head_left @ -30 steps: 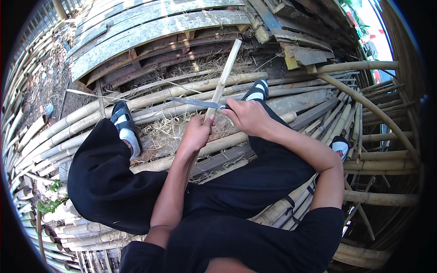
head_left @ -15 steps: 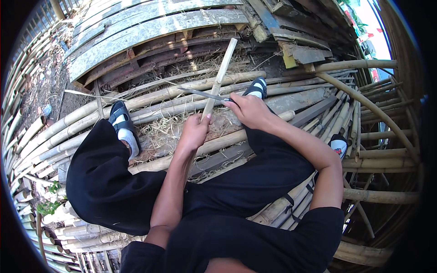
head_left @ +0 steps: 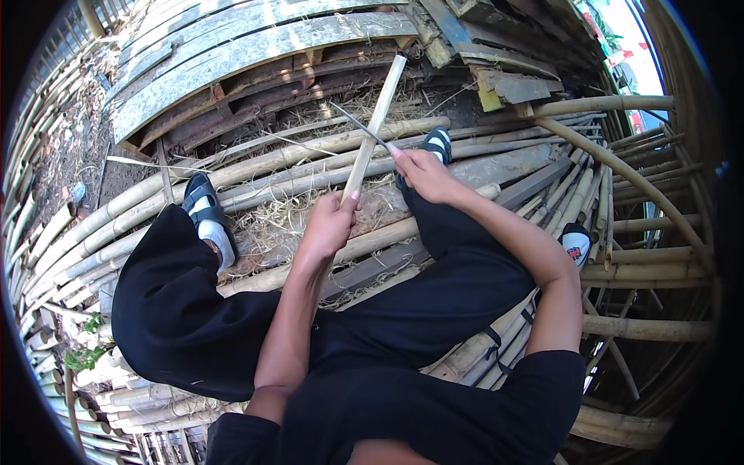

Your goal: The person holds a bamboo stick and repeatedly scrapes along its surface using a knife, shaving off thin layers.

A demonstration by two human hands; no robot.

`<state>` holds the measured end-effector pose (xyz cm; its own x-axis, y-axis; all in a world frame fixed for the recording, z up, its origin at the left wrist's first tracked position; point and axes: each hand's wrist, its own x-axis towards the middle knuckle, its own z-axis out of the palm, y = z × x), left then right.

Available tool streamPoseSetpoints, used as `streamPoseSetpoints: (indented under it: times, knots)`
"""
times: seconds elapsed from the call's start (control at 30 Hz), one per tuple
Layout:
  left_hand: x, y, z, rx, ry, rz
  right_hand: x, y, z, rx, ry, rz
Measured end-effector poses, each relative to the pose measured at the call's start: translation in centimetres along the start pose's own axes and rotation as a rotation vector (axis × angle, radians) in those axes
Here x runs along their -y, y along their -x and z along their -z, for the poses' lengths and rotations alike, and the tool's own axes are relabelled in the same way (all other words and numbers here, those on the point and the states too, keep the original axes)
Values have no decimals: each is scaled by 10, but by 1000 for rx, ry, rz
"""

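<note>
Both hands [head_left: 332, 223] [head_left: 426, 175] grip: left the bamboo strip [head_left: 362, 161], right the knife [head_left: 356, 123], now slid farther up.

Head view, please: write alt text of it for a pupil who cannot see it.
A person's left hand grips a pale bamboo strip, while the right hand holds a knife that crosses it. Bamboo poles and scattered shavings lie around the sandalled feet, with a wooden pallet beyond.
</note>
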<state>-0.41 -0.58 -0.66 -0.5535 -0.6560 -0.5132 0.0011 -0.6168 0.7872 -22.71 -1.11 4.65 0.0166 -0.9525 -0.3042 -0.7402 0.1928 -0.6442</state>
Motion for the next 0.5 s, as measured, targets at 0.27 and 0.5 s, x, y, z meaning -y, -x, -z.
streamPoseSetpoints:
  times: [0.27, 0.5]
  knots:
    - [0, 1, 0, -10, -42, -9, 44, 22, -8, -124, 469, 405]
    - [-1, 0, -3, 43, 15, 42, -12, 0, 8, -340, 773, 324]
